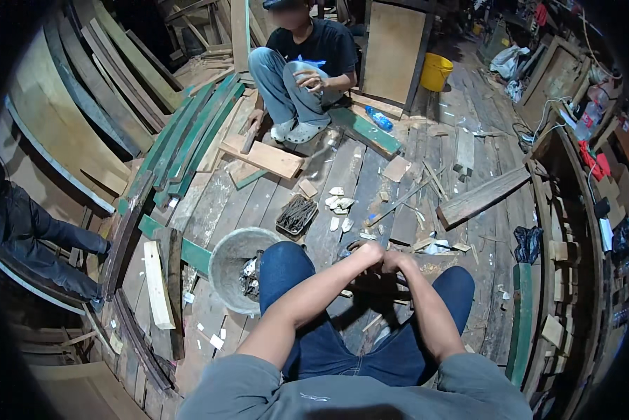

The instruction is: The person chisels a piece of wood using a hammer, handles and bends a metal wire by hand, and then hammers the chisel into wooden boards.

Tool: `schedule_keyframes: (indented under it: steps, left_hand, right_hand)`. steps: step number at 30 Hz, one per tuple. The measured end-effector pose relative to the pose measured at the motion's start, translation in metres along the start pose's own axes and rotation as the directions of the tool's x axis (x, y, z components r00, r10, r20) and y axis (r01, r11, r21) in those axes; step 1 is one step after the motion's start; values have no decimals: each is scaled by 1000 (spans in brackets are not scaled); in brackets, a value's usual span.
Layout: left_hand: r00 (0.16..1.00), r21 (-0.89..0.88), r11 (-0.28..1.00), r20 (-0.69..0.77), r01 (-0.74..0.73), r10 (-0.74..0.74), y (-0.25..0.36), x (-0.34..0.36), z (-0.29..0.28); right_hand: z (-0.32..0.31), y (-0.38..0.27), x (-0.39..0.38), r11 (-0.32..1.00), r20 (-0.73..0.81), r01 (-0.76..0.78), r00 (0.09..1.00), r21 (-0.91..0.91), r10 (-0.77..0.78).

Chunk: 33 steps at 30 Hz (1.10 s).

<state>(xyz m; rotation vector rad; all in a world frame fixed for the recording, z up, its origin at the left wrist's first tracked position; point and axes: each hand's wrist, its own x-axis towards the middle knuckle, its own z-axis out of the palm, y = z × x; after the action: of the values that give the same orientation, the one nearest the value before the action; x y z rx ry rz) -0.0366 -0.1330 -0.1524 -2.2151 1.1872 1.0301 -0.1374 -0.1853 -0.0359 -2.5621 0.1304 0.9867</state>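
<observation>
Both of my forearms reach in between my knees, and my hands come together there, wrists bent inward. My left hand (pixel 368 252) and my right hand (pixel 396 262) nearly touch. Their fingers are mostly hidden in shadow, so what they hold, if anything, does not show clearly. Just beyond them lie wood scraps (pixel 422 243) and thin sticks. Past my left knee sits a small tray of dark nails (pixel 298 214), with white broken chips (pixel 340 203) beside it. A grey basin (pixel 220 269) holding scraps stands against my left leg.
A seated person (pixel 304 77) across from me has one hand by a light plank (pixel 265 157). Green-painted boards (pixel 202 133) are stacked to the left. A heavy beam (pixel 482 196) lies at right; a yellow bucket (pixel 436 73) and blue bottle (pixel 379 117) stand farther off.
</observation>
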Motion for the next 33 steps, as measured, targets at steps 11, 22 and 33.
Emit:
schedule_keyframes:
  steps: [11,22,33]
  left_hand:
    - [999,-7,999,25,-42,42,-1,69,34]
    - [1000,-25,1000,26,-2,3,38,-33,-36]
    - [996,16,996,3,-86,86,6,-7,8]
  right_hand:
    - [3,11,-2,1000,-9,-8,1000,-9,8]
    - [25,53,20,997,-5,-62,998,-42,62]
    - [20,30,21,998,23,-45,999,53,44]
